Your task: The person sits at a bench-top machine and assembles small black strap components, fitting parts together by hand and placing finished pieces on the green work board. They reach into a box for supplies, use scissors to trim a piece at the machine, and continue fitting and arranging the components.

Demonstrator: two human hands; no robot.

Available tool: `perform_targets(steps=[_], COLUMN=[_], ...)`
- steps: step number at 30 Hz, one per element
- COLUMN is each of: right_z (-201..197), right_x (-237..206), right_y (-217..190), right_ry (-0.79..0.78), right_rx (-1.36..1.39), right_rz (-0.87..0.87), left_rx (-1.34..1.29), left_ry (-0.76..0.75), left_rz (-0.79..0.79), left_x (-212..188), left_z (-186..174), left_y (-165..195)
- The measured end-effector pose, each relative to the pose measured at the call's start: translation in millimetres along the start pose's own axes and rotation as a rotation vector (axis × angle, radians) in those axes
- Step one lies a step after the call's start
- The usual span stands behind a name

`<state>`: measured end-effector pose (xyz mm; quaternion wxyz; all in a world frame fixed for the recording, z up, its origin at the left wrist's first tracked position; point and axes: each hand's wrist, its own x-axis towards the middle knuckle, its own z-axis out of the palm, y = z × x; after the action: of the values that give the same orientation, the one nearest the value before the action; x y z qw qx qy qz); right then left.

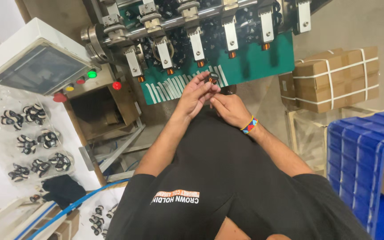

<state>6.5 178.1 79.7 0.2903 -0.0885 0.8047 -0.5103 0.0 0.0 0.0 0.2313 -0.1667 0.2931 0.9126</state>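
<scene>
My left hand pinches a small black coil part with copper winding between its fingertips, just in front of the green machine bed. My right hand, with a colourful beaded wristband, is curled right beside it, its fingertips touching the left hand's fingers below the part. Both hands sit under a row of metal winding heads tipped with copper-coloured coils. I cannot tell whether the right hand holds anything of its own.
A control box with a grey screen and red, yellow and green buttons stands left. Several black-and-white coil parts lie in plastic on the left. Strapped cardboard boxes and a blue plastic crate stand right. A blue hose runs lower left.
</scene>
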Motion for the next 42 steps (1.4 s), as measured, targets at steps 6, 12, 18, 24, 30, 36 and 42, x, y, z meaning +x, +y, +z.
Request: perform_targets(steps=[6, 12, 18, 24, 30, 36, 42], right_z=[-26.9, -66.7, -52.7, -52.6, -57.1, -38.8, 1.5], right_x=[30.1, 104.7, 158.1, 125.3, 59.0, 51.6, 14.6], right_y=[80.4, 152.6, 140.6, 109.1, 47.9, 35.0, 52.5], right_ry=[-0.104, 0.156, 0.177, -0.014, -0.141, 0.068, 0.027], right_rx=[-0.002, -0.376, -0.33, -0.324, 0.034, 0.01, 0.349], right_rz=[-0.218, -0.157, -0.241, -0.373, -0.527, -0.374, -0.057], left_rx=[0.015, 0.352, 0.502, 0.947, 1.12, 1.313, 1.314], left_ry=[0.103, 0.374, 0.436, 0.576, 0.402, 0.057, 0.173], left_rz=[0.156, 0.306, 0.502, 0.507, 0.568, 0.795, 0.668], left_x=[24.3, 15.2, 2.1, -5.4, -14.0, -24.7, -34.0], left_z=[12.5, 1.4, -5.5, -1.9, 27.7, 35.5, 14.4], left_y=[-19.9, -47.4, -66.2, -53.1, -24.0, 1.0, 20.9])
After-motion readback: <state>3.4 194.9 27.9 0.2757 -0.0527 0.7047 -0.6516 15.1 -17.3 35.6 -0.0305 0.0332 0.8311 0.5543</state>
